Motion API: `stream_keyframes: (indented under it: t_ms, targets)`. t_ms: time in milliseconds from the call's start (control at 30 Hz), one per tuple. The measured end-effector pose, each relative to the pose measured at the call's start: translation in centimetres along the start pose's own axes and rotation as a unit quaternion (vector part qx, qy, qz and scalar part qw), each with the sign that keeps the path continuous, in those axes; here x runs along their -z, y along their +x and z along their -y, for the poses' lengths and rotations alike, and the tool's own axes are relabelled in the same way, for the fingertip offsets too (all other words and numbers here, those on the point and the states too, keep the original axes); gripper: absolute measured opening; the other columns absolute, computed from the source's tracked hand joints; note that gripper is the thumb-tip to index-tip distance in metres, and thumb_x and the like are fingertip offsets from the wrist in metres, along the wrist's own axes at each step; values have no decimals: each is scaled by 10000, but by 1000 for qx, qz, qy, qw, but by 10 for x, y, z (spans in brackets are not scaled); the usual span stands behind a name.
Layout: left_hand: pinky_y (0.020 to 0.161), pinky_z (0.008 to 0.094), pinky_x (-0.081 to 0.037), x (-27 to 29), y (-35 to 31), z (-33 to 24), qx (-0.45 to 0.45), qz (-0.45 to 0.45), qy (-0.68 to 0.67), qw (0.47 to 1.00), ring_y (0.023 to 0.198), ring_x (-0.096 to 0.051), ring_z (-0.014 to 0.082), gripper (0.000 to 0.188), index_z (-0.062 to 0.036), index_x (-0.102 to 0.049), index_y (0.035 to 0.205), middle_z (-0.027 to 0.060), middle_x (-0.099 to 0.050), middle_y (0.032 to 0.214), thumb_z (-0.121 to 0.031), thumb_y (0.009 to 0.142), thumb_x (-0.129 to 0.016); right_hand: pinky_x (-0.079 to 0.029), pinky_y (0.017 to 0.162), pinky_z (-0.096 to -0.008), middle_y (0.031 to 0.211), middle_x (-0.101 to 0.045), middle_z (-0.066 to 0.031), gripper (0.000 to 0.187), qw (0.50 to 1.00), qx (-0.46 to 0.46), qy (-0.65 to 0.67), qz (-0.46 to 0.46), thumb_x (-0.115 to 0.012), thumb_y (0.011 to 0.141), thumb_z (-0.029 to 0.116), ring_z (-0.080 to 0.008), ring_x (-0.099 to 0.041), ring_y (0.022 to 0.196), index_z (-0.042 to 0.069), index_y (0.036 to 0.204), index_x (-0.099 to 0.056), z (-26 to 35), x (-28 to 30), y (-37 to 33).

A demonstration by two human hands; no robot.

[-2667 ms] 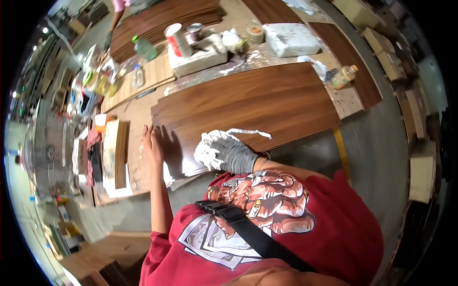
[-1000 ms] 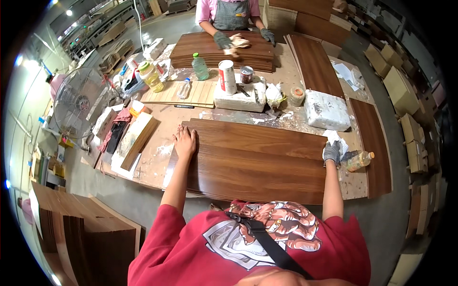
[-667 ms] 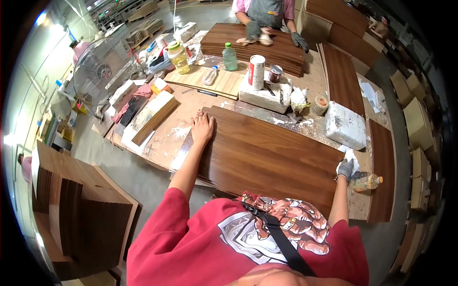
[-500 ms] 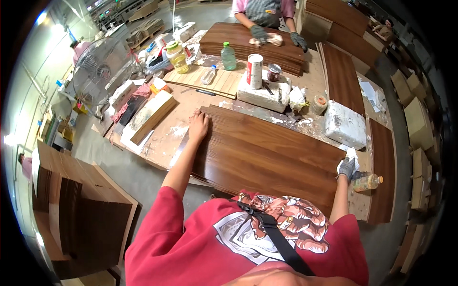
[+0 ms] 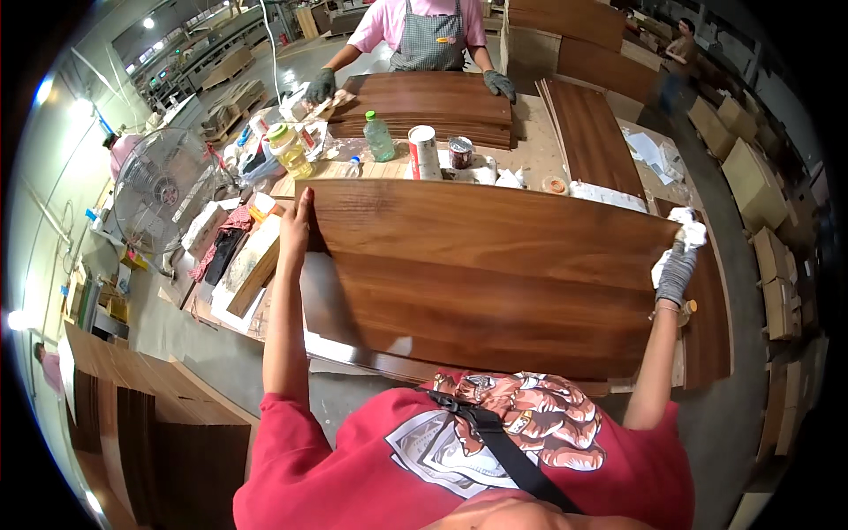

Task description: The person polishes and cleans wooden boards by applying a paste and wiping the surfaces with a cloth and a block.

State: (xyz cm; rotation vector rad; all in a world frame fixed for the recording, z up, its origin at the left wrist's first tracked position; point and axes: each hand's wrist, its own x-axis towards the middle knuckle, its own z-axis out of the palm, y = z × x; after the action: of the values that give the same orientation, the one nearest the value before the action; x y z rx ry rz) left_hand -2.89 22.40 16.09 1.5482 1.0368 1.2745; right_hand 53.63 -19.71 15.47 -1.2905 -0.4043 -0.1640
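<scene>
A long dark-brown wooden panel (image 5: 486,274) is tilted up off the workbench, its far edge raised toward me. My bare left hand (image 5: 296,225) grips its left end. My right hand (image 5: 678,265), in a grey glove, grips the right end together with a white rag (image 5: 689,231). Both arms are stretched wide apart along the board.
Behind the panel stand a white can (image 5: 425,152), a small tin (image 5: 460,152), a green bottle (image 5: 378,137) and a yellow bottle (image 5: 290,150). A person in an apron (image 5: 428,35) works on stacked panels (image 5: 433,102). A fan (image 5: 159,190) stands left. More boards (image 5: 159,433) lean at lower left.
The panel lay flat with my left palm on it; now both hands hold its ends and it has been lifted and tilted up off the bench.
</scene>
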Motion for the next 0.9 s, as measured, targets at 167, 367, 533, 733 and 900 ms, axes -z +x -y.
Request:
stream_keyframes:
  t_ms: [167, 367, 533, 733, 900]
  targets:
    - [628, 189, -343, 5, -5, -57, -52, -32, -119, 991, 693, -423, 10, 299, -64, -668, 974, -71, -553, 778, -348, 992, -576, -250, 442, -213, 644, -378, 118, 196, 993, -44, 73, -87, -607, 968, 316, -13, -314, 512, 135, 1044, -623, 60, -5, -10]
    - [723, 188, -384, -10, -7, -55, -118, -90, -211, 966, 789, -467, 33, 304, -47, -647, 1004, -47, -607, 880, -340, 998, -564, -286, 456, -238, 659, -424, 83, 284, 978, 52, 66, -190, -602, 962, 382, -51, -345, 529, 99, 967, -633, 67, -16, -27]
    - [650, 209, -400, -17, -12, -43, -158, -94, -203, 962, 721, -483, 33, 325, -63, -627, 974, -55, -586, 824, -376, 1002, -543, -341, 497, -242, 728, -469, 59, 331, 977, 32, 84, -195, -592, 965, 396, -58, -404, 591, 75, 1026, -645, 61, -11, -35]
    - [652, 183, -398, -28, -28, -50, -156, -112, -235, 953, 727, -489, 19, 303, -38, -638, 1045, -53, -595, 821, -325, 1005, -552, -460, 602, -262, 916, -621, -25, 441, 967, 44, 90, -236, -577, 966, 413, -115, -527, 692, 11, 1142, -630, 62, -17, -29]
    - [726, 203, -438, -40, -42, -34, -144, -91, -217, 961, 795, -535, 49, 294, -33, -625, 1070, -13, -628, 906, -309, 1011, -541, -490, 866, -309, 1161, -618, -79, 472, 973, 10, 144, -182, -586, 968, 366, -181, -587, 982, -20, 1239, -574, 41, 14, -6]
